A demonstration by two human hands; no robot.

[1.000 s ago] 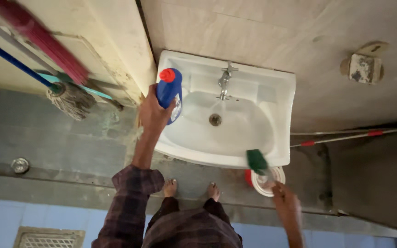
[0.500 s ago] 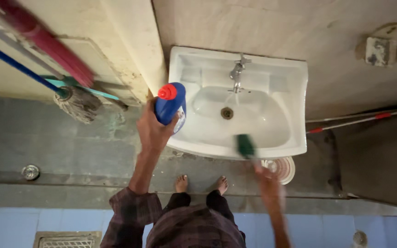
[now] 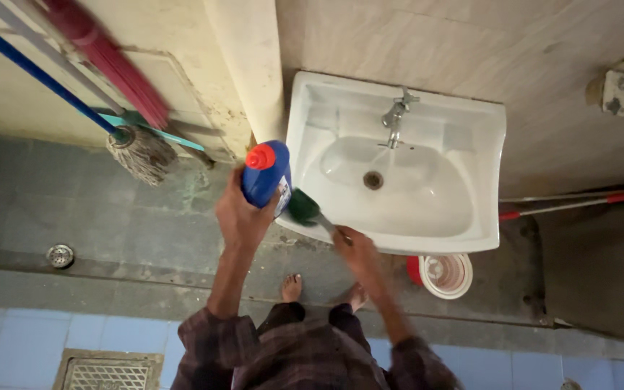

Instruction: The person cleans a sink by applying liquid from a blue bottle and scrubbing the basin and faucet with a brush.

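Observation:
My left hand [image 3: 240, 215] grips a blue bottle [image 3: 266, 175] with a red cap, held upright just left of the white wall sink [image 3: 482, 170]. My right hand [image 3: 355, 249] holds the handle of a green scrub brush [image 3: 302, 206], whose head sits at the sink's front left rim, right beside the bottle. A metal tap [image 3: 396, 115] stands at the back of the basin, above the drain [image 3: 373, 180]. My bare feet [image 3: 292, 287] stand on the grey floor below the sink.
A blue-handled mop [image 3: 141, 153] and a red broom [image 3: 113, 63] lean on the wall at left. A round red-and-white container [image 3: 445, 274] sits under the sink's right side. A pole with red bands [image 3: 579, 203] lies at right. Floor drains [image 3: 60, 255] at left.
My right hand swept the green brush from the sink's front right rim across to its front left corner, next to the bottle. The view shifted, so the sink sits further right.

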